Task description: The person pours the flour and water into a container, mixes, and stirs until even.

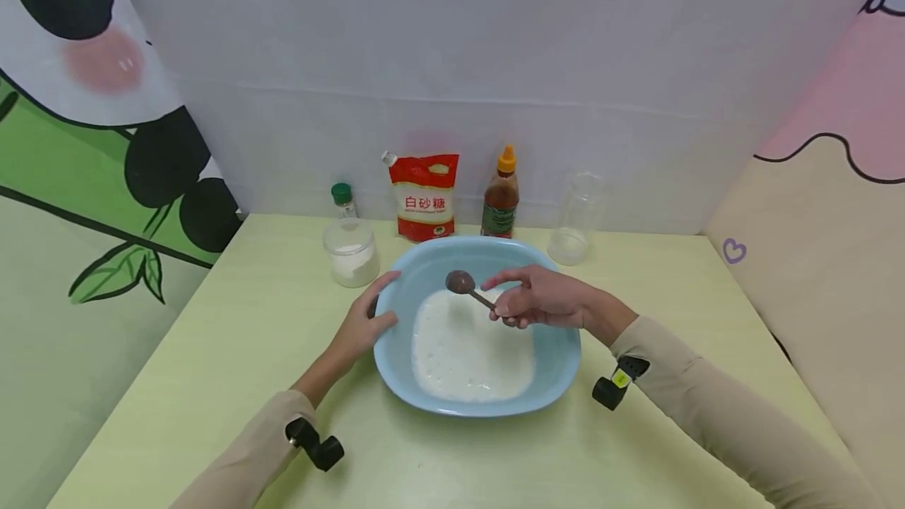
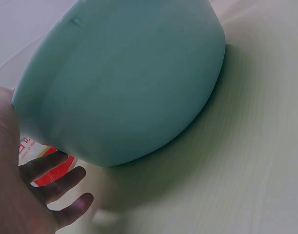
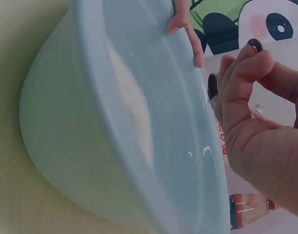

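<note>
A light blue basin (image 1: 558, 364) holds white liquid (image 1: 470, 356) on the table. My left hand (image 1: 357, 332) grips the basin's left rim, thumb at the edge and fingers along the outside. In the left wrist view those fingers spread below the rim beside the basin's outer wall (image 2: 129, 87). Above the liquid, my right hand (image 1: 544, 297) pinches the handle of a brown spoon (image 1: 461, 282), whose bowl points left. The right wrist view shows the curled right hand (image 3: 256, 107) over the basin's rim, with the spoon mostly hidden.
Behind the basin stand a clear jar of white powder (image 1: 352, 258), a green-capped bottle (image 1: 342, 196), a red sugar pouch (image 1: 426, 206), a sauce bottle (image 1: 500, 199) with an orange cap, and a tall clear glass container (image 1: 574, 222). A white sheet hangs along the table's back edge.
</note>
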`<state>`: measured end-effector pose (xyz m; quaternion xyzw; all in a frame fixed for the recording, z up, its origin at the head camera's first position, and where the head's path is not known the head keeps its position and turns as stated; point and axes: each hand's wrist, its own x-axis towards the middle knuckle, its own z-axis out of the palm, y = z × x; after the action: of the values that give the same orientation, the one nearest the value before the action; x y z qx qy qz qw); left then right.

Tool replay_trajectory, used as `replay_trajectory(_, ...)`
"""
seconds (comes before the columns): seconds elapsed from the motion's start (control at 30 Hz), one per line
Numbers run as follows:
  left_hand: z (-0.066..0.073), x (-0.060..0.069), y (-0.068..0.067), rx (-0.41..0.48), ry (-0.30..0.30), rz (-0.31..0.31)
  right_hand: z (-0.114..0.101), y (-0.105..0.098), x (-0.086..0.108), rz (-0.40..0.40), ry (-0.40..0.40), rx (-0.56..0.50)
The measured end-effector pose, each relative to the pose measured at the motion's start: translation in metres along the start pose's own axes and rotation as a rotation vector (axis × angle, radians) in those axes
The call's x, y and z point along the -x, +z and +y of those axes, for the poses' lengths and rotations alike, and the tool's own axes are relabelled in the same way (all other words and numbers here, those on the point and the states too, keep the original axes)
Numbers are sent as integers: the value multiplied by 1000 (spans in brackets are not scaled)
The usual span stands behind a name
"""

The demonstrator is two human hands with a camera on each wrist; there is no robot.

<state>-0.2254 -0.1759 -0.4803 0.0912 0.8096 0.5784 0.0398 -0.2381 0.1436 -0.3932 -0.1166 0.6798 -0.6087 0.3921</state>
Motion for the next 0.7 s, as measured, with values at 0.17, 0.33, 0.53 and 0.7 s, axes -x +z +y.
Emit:
replay_trajectory(0.17,0,1,-1,7,-7,2,8,3,4,-50,-64,-69)
replay_trajectory(0.33,0,0,0,6,2,2,17,5,7,-30,-137,-113)
replay_trajectory(0.53,0,0,0,13,-4,1,16,1,22,17,-228,-2)
replay_trajectory(0.7,0,0,-1,10,-3,-1,12,-14,49,83,-302,115)
